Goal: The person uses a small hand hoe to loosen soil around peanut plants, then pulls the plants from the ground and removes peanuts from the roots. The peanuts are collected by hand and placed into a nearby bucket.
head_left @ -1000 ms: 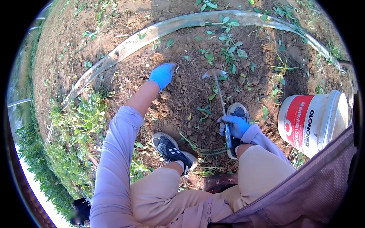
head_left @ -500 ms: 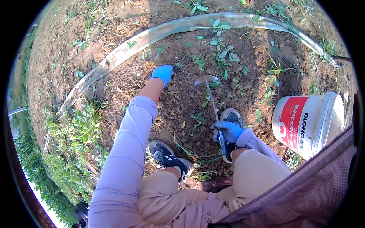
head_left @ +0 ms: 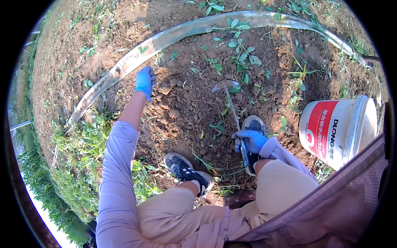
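Observation:
My left hand (head_left: 144, 82), in a blue glove, hovers over or rests near the soil beside a flat pale strip (head_left: 163, 39). Its fingers are curled closed; what they hold, if anything, is hidden. My right hand (head_left: 251, 141), gloved in blue too, grips the dark handle of a small hoe (head_left: 232, 106) in front of my right shoe (head_left: 254, 125). The hoe's curved metal blade points away from me and lies on the brown soil (head_left: 190, 103), among loose clods and small leafy plants (head_left: 243, 53).
A white bucket with a red label (head_left: 320, 124) lies tipped at the right. Green weeds (head_left: 89, 144) grow thickly at the left. My left shoe (head_left: 186, 171) stands on the soil. The pale strip arcs across the ground ahead.
My left hand has moved left across the soil, closer to the pale strip. The right hand and the hoe have stayed nearly in place.

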A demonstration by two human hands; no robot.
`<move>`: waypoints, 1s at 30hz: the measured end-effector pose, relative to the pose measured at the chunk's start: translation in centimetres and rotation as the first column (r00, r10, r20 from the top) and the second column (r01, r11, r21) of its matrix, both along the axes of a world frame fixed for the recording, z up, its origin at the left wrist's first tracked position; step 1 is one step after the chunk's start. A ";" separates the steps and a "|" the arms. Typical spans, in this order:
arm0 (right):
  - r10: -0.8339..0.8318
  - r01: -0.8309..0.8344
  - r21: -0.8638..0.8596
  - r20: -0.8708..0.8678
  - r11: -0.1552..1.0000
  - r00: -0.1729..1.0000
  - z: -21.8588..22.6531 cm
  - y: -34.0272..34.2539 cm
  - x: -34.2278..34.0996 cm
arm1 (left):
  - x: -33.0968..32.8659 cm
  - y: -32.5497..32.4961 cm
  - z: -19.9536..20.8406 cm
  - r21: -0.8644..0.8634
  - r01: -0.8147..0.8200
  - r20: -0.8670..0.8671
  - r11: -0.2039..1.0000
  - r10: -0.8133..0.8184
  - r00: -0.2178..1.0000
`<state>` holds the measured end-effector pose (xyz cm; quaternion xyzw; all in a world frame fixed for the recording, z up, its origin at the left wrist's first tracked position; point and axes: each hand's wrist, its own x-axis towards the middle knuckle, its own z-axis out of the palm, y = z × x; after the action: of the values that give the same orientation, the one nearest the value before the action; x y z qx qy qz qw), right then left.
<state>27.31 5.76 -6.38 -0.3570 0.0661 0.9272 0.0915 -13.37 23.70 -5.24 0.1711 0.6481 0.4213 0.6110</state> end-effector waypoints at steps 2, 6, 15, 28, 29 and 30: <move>0.011 -0.010 0.016 -0.009 1.000 1.000 0.0 0.1 -0.1 | -0.8 -0.9 2.1 0.010 -0.051 0.136 0.999 0.049 0.990; -0.005 0.005 0.031 0.006 1.000 1.000 0.4 0.0 -0.2 | -0.6 -3.4 4.1 -0.023 0.025 0.183 0.999 -0.020 0.983; 0.105 -0.252 0.298 0.432 0.921 0.896 2.1 0.3 -1.1 | -1.5 -15.5 3.6 -0.348 0.453 -0.282 0.821 -0.552 0.784; 0.490 -0.749 0.569 0.573 0.339 0.657 2.8 0.5 -11.1 | 4.6 -45.4 2.2 -0.872 0.327 -0.225 0.365 -0.891 0.394; 0.486 -0.745 0.567 0.570 0.352 0.663 2.4 -0.1 -10.3 | 5.2 -47.7 1.0 -0.854 0.297 -0.254 0.427 -0.841 0.478; 0.482 -0.743 0.563 0.569 0.362 0.666 2.2 -0.6 -9.5 | 5.7 -49.6 -0.2 -0.848 0.266 -0.273 0.458 -0.809 0.521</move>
<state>17.79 5.17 -4.14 -0.4200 -0.4848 0.7583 -0.1162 -7.67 -25.90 -5.48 0.2647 0.8232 -0.1942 0.4632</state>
